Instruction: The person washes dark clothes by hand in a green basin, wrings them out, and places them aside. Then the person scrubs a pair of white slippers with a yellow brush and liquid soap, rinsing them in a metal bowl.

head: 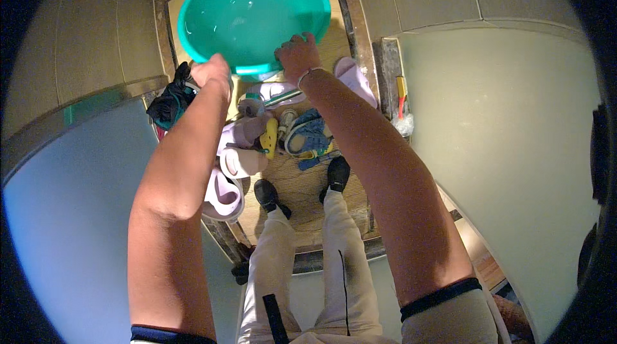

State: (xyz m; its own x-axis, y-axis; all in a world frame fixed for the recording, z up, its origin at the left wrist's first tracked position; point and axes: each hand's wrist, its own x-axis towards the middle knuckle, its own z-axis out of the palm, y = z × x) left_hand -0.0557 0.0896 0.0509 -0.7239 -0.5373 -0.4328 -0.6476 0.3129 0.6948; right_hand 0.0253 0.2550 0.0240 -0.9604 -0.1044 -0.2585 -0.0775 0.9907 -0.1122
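A large green plastic basin [241, 25] is tilted in front of me, its inside facing up towards me. A few bright glints show on its inner wall. My left hand [212, 70] grips the near left part of the rim, with the thumb on top. On the near right, my right hand [300, 57] holds the rim with its fingers curled over the edge. Some of the fingers of both hands are hidden. Just left of my left hand is a bundle of black cloth [168, 105]; whether they touch, I cannot tell.
Several slippers and shoes lie on the floor [308, 214] below, among them a yellow clog [269, 135], a blue shoe [308, 136] and a pink slide [355, 81]. A yellow-and-red brush [401, 95] stands on the right ledge. Pale walls [487, 117] close in on both sides.
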